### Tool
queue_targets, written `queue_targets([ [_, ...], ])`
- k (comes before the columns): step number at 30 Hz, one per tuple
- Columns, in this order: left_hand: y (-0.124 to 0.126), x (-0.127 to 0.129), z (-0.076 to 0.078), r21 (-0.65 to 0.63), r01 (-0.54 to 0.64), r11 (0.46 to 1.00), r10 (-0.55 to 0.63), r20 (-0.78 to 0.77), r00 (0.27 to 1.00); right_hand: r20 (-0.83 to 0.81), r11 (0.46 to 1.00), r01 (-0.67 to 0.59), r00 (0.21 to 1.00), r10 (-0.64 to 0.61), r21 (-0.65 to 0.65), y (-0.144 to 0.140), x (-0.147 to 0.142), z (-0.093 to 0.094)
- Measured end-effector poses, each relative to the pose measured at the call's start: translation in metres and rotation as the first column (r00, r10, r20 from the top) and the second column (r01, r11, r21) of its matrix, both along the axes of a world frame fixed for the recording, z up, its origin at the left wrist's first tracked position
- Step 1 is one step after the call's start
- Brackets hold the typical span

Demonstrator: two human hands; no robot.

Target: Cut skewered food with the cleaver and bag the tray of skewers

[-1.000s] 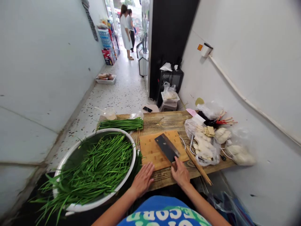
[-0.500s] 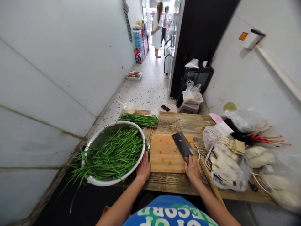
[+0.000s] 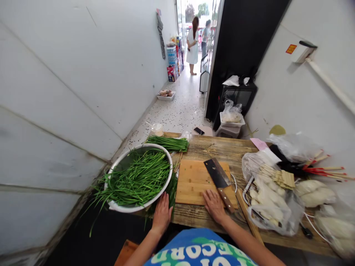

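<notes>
The left hand (image 3: 161,215) is seen with its grip spread, the fingers extended and the thumb set apart, palm downward, just beside the near right rim of a large basin (image 3: 170,168); whether the rim is touched cannot be told. Long green stalks (image 3: 141,177) are contained in the basin, ahead and to the left of that hand, and are draped over the rim at its far left side. The right hand (image 3: 214,207) is likewise found spread, with the fingers laid on the near edge of a wooden cutting board (image 3: 191,181). A cleaver (image 3: 217,175) is rested flat on the board, its blade directed forward and slightly left, ahead of the right hand, and its brown handle placed just to the right of the fingers. A tidy bundle of stalks (image 3: 169,143) is laid on the wooden table (image 3: 222,146) beyond the basin, forward of the left hand. To the right of the right hand, a long wooden strip (image 3: 251,218) is noted, and past it a clear plastic bag (image 3: 288,216) filled with pale pieces.
</notes>
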State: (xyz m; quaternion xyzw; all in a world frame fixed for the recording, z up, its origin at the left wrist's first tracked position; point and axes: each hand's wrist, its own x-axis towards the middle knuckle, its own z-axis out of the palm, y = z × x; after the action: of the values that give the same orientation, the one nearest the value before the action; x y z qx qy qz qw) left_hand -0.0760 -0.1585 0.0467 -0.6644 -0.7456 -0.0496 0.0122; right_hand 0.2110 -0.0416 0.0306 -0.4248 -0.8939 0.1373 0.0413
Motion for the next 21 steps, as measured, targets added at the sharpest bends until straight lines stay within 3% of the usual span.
queue_targets([
  [4, -0.007, 0.000, 0.008, -0.065, -0.159, 0.985, 0.159, -0.006, 0.987, -0.005, 0.999, -0.043, 0.999, 0.043, 0.004, 0.007, 0.014, 0.000],
  [12, 0.012, 0.010, 0.013, -0.143, -0.353, 0.925, 0.352, -0.031, 0.936, 0.065, 0.999, 0.048, 0.997, -0.047, -0.023, 0.000, 0.028, 0.004],
  [16, 0.018, 0.014, 0.017, -0.170, -0.344, 0.923, 0.345, -0.028, 0.938, 0.010, 0.994, 0.108, 0.994, -0.108, -0.011, -0.012, 0.012, 0.012],
  [21, 0.019, 0.027, 0.022, -0.102, -0.273, 0.957, 0.264, -0.094, 0.960, -0.278, 1.000, 0.018, 0.960, -0.018, 0.000, -0.045, -0.008, 0.018],
])
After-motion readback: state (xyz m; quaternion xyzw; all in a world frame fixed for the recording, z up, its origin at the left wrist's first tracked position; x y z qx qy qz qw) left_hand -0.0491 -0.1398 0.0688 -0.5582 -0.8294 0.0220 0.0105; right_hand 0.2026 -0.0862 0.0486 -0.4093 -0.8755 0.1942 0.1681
